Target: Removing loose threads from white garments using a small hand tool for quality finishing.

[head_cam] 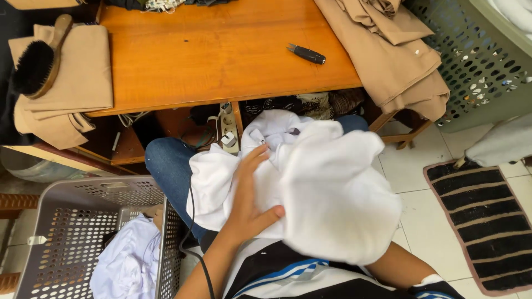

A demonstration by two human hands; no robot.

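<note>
Pressing my left hand [246,194] flat, fingers spread, on the white garment [310,188] bunched in my lap, just below the surface's [221,50] near edge. Right hand is hidden under the cloth; can't tell if it's gripping or loose. Black-handled tool [306,53] lies near the surface's right edge, beside a tan fabric pile [396,55] draped over the right corner. Folded tan cloth [66,83] with a brush [39,63] on top sits off the left edge. Grey perforated basket [66,221] to my left holds more white fabric [127,260]. Green basket [476,61] at right, striped mat [482,221] on the floor.
</note>
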